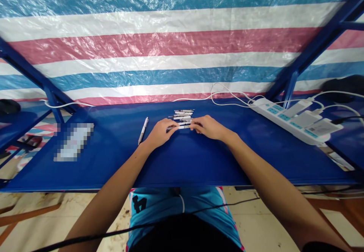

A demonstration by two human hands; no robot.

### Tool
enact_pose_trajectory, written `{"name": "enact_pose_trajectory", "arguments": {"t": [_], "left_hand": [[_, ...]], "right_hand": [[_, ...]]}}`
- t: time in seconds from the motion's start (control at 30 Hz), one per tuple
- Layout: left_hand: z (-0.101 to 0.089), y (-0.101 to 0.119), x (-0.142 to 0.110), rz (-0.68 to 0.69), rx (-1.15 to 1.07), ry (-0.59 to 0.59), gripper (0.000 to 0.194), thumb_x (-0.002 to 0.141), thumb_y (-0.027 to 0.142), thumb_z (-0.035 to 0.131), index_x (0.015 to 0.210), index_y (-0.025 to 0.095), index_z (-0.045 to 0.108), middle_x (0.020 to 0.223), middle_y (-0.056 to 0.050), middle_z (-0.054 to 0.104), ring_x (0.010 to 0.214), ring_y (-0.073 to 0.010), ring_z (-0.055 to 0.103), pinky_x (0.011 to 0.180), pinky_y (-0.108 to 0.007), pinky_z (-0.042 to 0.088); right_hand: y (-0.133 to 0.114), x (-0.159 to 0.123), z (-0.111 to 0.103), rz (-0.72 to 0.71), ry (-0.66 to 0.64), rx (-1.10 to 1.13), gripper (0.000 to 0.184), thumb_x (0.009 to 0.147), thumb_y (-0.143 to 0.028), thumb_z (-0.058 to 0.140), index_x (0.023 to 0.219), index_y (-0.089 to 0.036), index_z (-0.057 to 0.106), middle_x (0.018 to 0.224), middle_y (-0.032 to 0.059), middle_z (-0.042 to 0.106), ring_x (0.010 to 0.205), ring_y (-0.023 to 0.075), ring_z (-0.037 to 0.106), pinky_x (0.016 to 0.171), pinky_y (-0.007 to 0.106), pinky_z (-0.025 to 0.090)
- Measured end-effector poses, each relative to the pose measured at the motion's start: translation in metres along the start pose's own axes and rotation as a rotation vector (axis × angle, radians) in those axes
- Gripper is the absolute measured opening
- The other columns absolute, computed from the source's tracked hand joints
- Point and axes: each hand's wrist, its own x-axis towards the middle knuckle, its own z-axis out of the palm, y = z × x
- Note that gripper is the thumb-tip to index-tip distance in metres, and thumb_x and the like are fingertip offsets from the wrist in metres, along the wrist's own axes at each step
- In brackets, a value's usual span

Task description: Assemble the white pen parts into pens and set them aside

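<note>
Between my two hands a white pen (184, 127) lies sideways, low over the blue tabletop. My left hand (162, 132) pinches its left end between thumb and fingers. At its right end, my right hand (207, 127) has thumb and fingertips closed on it. Just beyond, a small stack of white and grey pens (183, 114) lies roughly parallel, with several barrels crossing slightly. One separate white pen (143, 130) with a grey grip rests at a slant to the left of my left hand. My fingers cover both ends of the held pen.
A white power strip (284, 119) with plugged-in chargers stands at the right, white cables trailing along the back edge. A blurred-out flat object (74, 142) lies at the left. Blue metal posts (309, 43) flank the table, and striped plastic sheeting (182, 43) hangs behind.
</note>
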Motion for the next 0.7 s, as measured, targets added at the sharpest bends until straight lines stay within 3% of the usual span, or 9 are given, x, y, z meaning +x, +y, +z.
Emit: {"name": "enact_pose_trajectory", "arguments": {"t": [0.27, 0.5, 0.7], "left_hand": [[-0.0004, 0.0004, 0.0003, -0.01, 0.009, -0.011, 0.024, 0.1, 0.033, 0.057, 0.099, 0.021, 0.078, 0.099, -0.008, 0.081, 0.093, -0.0249, 0.073, 0.09, -0.037, 0.057], [-0.0005, -0.0008, 0.0003, -0.019, 0.009, 0.008, 0.023, 0.098, 0.03, 0.057, 0.098, 0.02, 0.077, 0.099, -0.009, 0.081, 0.092, -0.0255, 0.072, 0.088, -0.038, 0.057], [-0.0004, -0.0006, 0.0002, -0.024, 0.01, 0.006, 0.024, 0.099, 0.032, 0.056, 0.098, 0.021, 0.078, 0.099, -0.008, 0.081, 0.093, -0.0252, 0.073, 0.089, -0.038, 0.058]], "right_hand": [[0.0016, 0.0002, 0.0011, -0.009, 0.018, -0.008, 0.041, 0.105, -0.039, 0.044, 0.077, -0.02, 0.066, 0.067, 0.0017, 0.067, 0.064, 0.0154, 0.062, 0.066, 0.026, 0.038], [0.0046, -0.0006, 0.0013, -0.063, 0.081, -0.036, 0.015, 0.097, -0.035, 0.061, 0.096, -0.021, 0.068, 0.07, 0.0016, 0.07, 0.064, 0.0176, 0.062, 0.064, 0.027, 0.036], [0.0036, -0.0007, -0.0002, -0.059, 0.043, -0.025, 0.027, 0.101, -0.035, 0.054, 0.082, -0.02, 0.067, 0.068, 0.0016, 0.068, 0.064, 0.0163, 0.062, 0.066, 0.027, 0.037]]}}
